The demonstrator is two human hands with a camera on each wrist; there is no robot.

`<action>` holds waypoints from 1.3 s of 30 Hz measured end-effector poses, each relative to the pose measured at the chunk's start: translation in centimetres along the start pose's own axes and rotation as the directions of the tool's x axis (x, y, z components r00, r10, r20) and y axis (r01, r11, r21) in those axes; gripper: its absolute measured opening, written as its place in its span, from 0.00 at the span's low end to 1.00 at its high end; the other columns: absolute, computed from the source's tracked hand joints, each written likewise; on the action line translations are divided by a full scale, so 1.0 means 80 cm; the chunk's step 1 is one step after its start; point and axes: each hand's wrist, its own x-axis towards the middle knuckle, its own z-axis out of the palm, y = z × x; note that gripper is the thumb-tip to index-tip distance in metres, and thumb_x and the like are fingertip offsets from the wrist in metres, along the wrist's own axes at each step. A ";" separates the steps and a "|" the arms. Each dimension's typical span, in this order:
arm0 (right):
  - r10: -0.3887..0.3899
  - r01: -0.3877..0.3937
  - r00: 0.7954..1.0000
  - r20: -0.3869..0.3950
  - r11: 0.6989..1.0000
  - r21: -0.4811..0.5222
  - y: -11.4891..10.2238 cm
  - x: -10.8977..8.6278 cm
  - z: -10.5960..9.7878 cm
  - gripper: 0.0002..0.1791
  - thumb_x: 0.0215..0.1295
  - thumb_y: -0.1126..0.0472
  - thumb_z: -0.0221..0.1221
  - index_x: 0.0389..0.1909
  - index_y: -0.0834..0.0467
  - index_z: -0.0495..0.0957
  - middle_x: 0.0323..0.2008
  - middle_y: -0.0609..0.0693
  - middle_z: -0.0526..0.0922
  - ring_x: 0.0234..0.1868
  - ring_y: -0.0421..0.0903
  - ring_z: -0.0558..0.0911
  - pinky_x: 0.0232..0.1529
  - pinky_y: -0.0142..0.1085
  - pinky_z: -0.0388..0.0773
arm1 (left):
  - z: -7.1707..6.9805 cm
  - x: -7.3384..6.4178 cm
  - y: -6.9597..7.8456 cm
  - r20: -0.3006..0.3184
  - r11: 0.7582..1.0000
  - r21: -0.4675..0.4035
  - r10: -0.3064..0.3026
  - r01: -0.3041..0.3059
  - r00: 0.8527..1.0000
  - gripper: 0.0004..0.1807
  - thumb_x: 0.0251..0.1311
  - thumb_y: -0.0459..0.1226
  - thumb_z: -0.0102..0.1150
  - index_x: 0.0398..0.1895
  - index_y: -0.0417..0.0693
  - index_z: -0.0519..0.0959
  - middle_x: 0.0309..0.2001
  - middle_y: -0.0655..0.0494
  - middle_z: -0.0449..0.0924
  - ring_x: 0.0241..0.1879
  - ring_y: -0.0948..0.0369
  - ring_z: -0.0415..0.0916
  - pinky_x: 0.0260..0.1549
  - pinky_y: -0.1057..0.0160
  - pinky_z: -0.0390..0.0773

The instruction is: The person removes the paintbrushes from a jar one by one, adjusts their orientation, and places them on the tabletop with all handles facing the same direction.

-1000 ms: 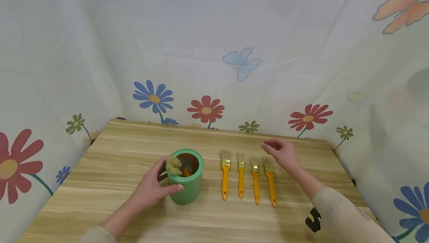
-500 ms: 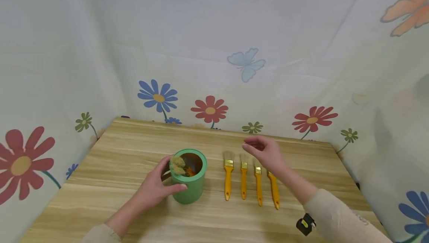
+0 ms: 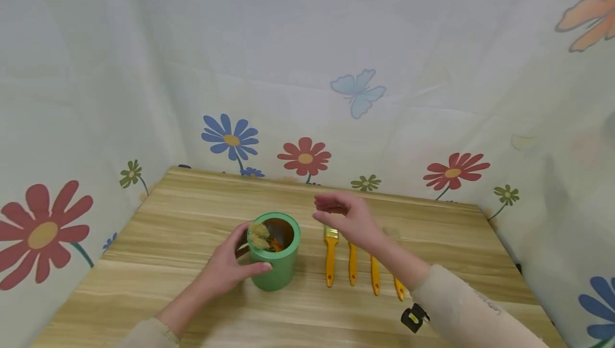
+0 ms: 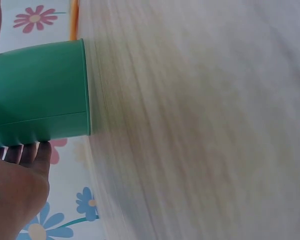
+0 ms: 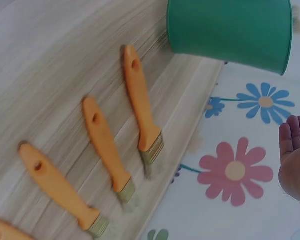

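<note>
A green cylindrical can (image 3: pixel 275 270) stands upright on the wooden table. My left hand (image 3: pixel 226 265) grips it from the left, the thumb on the near side and the fingers behind. Inside the can, tan bristle heads (image 3: pixel 259 235) lean at the left rim, with some orange showing lower down. Above the row of paintbrushes hovers my right hand (image 3: pixel 354 224), fingers loosely bent and holding nothing. It hides parts of several paintbrushes with orange handles; the leftmost paintbrush (image 3: pixel 330 262) lies nearest the can. In the right wrist view, that paintbrush (image 5: pixel 141 107) lies bristles away from the person.
The wooden table (image 3: pixel 216 193) ends at a white backdrop (image 3: pixel 269 81) printed with flowers and butterflies. A small black object (image 3: pixel 414 318) shows beside the right sleeve (image 3: pixel 456 297).
My right hand has moved left across the brushes toward the can, still holding nothing. The left hand keeps its grip on the can. The head view has shifted slightly.
</note>
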 end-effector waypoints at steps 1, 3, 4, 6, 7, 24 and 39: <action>-0.010 0.010 1.000 0.011 1.000 -0.009 -0.003 0.001 0.004 0.23 0.70 0.60 0.72 0.65 0.57 0.83 0.58 0.53 0.88 0.58 0.51 0.87 0.61 0.42 0.86 | 0.000 0.000 0.000 0.000 1.000 0.000 0.001 -0.001 1.000 0.49 0.55 0.42 0.84 0.78 0.55 0.66 0.72 0.46 0.74 0.74 0.42 0.69 0.73 0.37 0.72; -0.028 0.029 0.999 0.035 0.999 -0.026 -0.008 0.004 0.011 0.26 0.70 0.59 0.72 0.67 0.56 0.82 0.61 0.51 0.87 0.62 0.51 0.85 0.65 0.44 0.84 | 0.001 0.001 0.000 0.000 1.000 0.003 0.001 -0.001 1.000 0.49 0.56 0.42 0.84 0.78 0.55 0.66 0.72 0.46 0.74 0.74 0.43 0.69 0.73 0.37 0.72; -0.033 0.035 0.998 0.048 0.999 -0.034 -0.011 0.005 0.014 0.27 0.70 0.59 0.72 0.68 0.55 0.81 0.62 0.51 0.86 0.64 0.51 0.84 0.66 0.45 0.83 | 0.001 0.001 0.000 0.001 1.000 0.003 -0.001 0.001 1.000 0.49 0.55 0.42 0.84 0.78 0.55 0.66 0.72 0.47 0.74 0.74 0.43 0.69 0.73 0.37 0.72; -0.048 0.051 0.996 0.069 0.998 -0.049 -0.014 0.008 0.021 0.28 0.70 0.58 0.72 0.70 0.55 0.80 0.64 0.50 0.85 0.66 0.51 0.83 0.67 0.44 0.82 | 0.001 0.001 0.000 0.001 1.000 0.006 -0.006 0.006 1.000 0.49 0.55 0.43 0.84 0.78 0.55 0.66 0.72 0.47 0.74 0.75 0.43 0.69 0.73 0.37 0.72; -0.050 0.054 0.996 0.078 0.997 -0.053 -0.017 0.009 0.024 0.29 0.70 0.57 0.72 0.70 0.55 0.80 0.65 0.50 0.85 0.67 0.51 0.82 0.67 0.43 0.82 | 0.001 0.001 0.000 0.001 1.000 0.005 -0.009 0.009 1.000 0.49 0.55 0.43 0.84 0.78 0.56 0.66 0.72 0.48 0.74 0.75 0.43 0.69 0.73 0.38 0.72; -0.189 0.209 0.971 0.149 0.968 -0.136 -0.031 0.016 0.060 0.29 0.67 0.56 0.75 0.68 0.54 0.82 0.64 0.45 0.86 0.64 0.44 0.84 0.68 0.43 0.82 | 0.003 0.003 -0.002 0.009 1.000 0.017 -0.006 0.006 1.000 0.49 0.56 0.44 0.83 0.78 0.60 0.65 0.73 0.51 0.73 0.75 0.45 0.69 0.73 0.37 0.72; -0.345 0.397 0.909 0.234 0.888 -0.233 -0.034 0.024 0.084 0.25 0.68 0.57 0.74 0.64 0.59 0.84 0.59 0.49 0.88 0.62 0.43 0.85 0.64 0.33 0.83 | -0.001 0.001 -0.006 0.006 1.000 0.029 0.005 -0.005 1.000 0.49 0.58 0.45 0.82 0.80 0.59 0.64 0.75 0.50 0.71 0.75 0.45 0.68 0.72 0.36 0.72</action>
